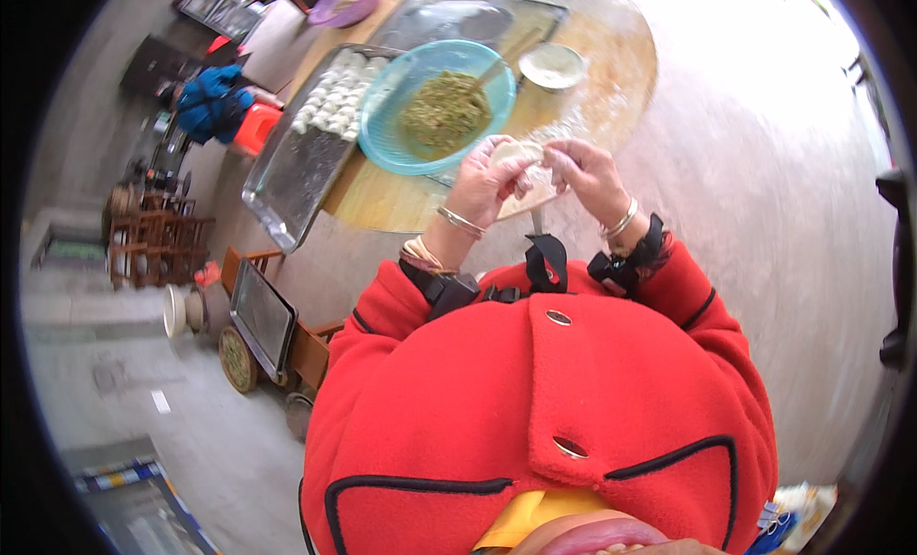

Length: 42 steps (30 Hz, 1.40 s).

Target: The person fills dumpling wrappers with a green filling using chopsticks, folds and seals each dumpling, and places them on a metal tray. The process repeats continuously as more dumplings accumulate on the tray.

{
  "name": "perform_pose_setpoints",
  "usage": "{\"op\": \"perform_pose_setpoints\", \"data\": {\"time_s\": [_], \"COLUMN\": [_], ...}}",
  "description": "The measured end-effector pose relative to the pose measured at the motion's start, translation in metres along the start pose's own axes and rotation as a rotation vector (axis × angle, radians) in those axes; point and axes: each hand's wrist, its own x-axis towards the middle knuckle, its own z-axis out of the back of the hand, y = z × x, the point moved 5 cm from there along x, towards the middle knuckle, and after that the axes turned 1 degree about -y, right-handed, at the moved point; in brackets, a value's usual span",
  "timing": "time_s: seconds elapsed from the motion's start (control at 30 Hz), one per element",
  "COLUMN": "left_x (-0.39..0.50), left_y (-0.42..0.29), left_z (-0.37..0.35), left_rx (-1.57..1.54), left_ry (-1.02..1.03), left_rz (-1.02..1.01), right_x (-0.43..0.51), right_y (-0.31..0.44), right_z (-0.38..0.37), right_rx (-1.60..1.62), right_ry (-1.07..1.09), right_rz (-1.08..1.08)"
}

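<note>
A folded dough wrapper (517,152) is held between both hands above the near edge of the round wooden table (623,61). My left hand (487,179) grips its left side, and the fingertips of my right hand (584,168) pinch its right end. Whether filling lies inside is not visible. Just beyond the hands stands a blue plastic basin (372,129) of chopped green filling (445,111), a wooden utensil (494,71) resting in it. Rows of white dumplings (340,93) fill the far part of a metal tray (294,175) at left. A pale bowl (551,66) with white contents stands at right.
Another metal tray (423,3) and a purple bowl (347,3) are at the table's far side. A person in blue (208,104) is by a red stool (256,129) at left. Nearer stand a wooden chair (311,354) with a tray (263,315) and a round basket (238,359).
</note>
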Motion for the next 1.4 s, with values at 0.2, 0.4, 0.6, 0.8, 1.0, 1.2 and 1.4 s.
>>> {"op": "perform_pose_setpoints", "data": {"time_s": [0.2,0.4,0.6,0.8,1.0,1.2,1.4], "left_x": [-0.051,-0.117,-0.177,-0.223,-0.22,-0.199,-0.174], "left_y": [-0.039,-0.066,-0.109,-0.136,-0.129,-0.14,-0.155], "left_z": [0.041,0.12,0.198,0.272,0.31,0.307,0.285], "left_rx": [0.043,0.079,0.238,-0.006,-0.007,0.061,0.158], "left_ry": [-0.094,-0.305,-0.335,-0.337,-0.353,-0.217,-0.235], "left_rz": [-0.089,-0.173,-0.273,-0.275,-0.227,-0.46,-0.31], "right_x": [0.013,0.018,0.022,0.025,0.024,0.035,0.054], "right_y": [0.017,-0.002,-0.017,-0.035,-0.047,-0.04,-0.03], "right_z": [-0.079,-0.177,-0.293,-0.372,-0.412,-0.391,-0.36], "right_rx": [-0.144,-0.158,-0.313,-0.198,-0.159,-0.248,-0.055], "right_ry": [0.085,0.195,0.321,0.339,0.329,0.167,0.118], "right_rz": [0.127,0.15,0.189,0.046,-0.057,-0.014,-0.016]}}
